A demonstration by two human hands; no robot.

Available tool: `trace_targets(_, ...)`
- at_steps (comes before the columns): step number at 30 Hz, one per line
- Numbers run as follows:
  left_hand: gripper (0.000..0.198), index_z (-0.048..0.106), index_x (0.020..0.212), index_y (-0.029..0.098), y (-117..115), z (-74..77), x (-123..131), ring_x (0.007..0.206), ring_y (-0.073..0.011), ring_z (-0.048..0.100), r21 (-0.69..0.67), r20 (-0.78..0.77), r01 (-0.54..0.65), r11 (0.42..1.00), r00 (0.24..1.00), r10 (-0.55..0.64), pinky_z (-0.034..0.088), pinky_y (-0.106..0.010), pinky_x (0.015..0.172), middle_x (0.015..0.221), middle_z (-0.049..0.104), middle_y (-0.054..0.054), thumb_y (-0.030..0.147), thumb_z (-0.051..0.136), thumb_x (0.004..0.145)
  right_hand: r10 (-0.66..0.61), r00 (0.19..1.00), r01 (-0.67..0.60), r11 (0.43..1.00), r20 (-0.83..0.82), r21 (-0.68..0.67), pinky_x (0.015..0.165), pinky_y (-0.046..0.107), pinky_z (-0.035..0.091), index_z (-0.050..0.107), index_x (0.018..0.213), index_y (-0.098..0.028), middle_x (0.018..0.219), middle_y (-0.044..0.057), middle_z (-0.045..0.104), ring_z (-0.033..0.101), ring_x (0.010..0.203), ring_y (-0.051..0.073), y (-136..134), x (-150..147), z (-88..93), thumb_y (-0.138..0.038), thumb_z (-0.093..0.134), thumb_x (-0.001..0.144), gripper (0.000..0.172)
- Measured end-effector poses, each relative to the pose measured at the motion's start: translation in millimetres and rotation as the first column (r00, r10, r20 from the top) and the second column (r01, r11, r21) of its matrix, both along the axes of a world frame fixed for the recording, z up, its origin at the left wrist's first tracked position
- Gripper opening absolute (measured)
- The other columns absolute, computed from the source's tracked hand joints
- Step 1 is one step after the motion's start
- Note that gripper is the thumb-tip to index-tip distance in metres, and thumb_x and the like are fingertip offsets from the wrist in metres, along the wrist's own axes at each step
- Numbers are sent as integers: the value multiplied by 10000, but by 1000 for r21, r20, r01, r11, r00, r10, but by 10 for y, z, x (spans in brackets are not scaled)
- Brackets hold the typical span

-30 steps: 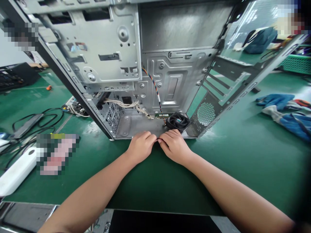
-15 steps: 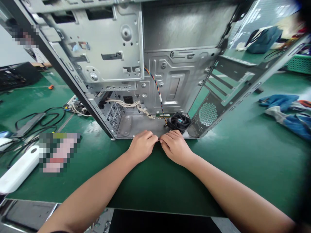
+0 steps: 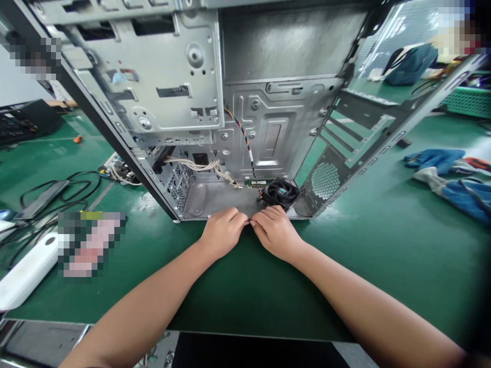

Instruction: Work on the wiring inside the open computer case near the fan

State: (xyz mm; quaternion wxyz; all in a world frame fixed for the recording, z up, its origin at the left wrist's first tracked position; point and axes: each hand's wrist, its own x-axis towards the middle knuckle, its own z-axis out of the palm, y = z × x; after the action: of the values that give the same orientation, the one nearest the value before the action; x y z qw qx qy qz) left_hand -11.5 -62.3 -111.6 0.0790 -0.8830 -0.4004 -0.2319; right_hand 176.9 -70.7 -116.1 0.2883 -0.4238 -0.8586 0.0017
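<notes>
An open, bare metal computer case [image 3: 199, 87] stands on the green mat. My left hand [image 3: 222, 232] and my right hand [image 3: 274, 230] rest side by side at the case's front bottom edge, fingers curled and fingertips meeting in a pinch on something small that I cannot make out. Just behind my right hand a black cooler fan [image 3: 282, 192] lies on the case floor. A multicoloured twisted cable [image 3: 245, 140] runs down to it. Pale bundled wires [image 3: 199, 164] lie on the left of the case floor.
Black cables [image 3: 57, 191] and a white device [image 3: 26, 271] lie on the mat at the left. Blue cloth [image 3: 448, 171] sits at the right, a green basket [image 3: 470, 99] farther back. A dark bag [image 3: 410, 64] rests behind the case.
The view shifted slightly and came back. Both hands stay pinched together at the same spot by the case edge.
</notes>
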Motion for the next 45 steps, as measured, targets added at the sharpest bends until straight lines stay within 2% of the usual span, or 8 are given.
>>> trace_targets(10,285,578,764,181,5,15,7,672,-147,506,23,-54,-5,1000,999,6,398,-273,625,713,530,-18,267,413,981,-20,1000,20,1000,1,23,747,330,326,620,837,-171,734,54,603,502,748,187,1,25,-1,-231,414,951,244)
trace_targets(23,278,621,844,179,11,0,-5,756,-155,546,-17,45,25,1000,999,-24,448,-282,701,789,576,-38,272,403,990,-50,998,48,997,27,68,735,327,319,630,793,-175,705,54,593,493,732,185,15,31,-6,-229,414,955,275)
trace_targets(39,255,592,823,180,5,26,9,708,-156,541,-78,-22,-8,997,1000,6,421,-274,652,761,576,-19,277,418,983,-27,1000,27,1000,-1,14,720,321,313,623,808,-170,717,48,611,506,718,173,27,30,-26,-223,394,969,285)
trace_targets(45,271,585,801,180,3,-3,3,712,-160,542,-67,15,-5,998,1000,6,423,-280,654,754,572,-23,275,408,984,-28,1000,27,999,10,28,725,315,302,619,793,-168,710,46,602,498,728,173,34,33,-41,-219,392,969,292)
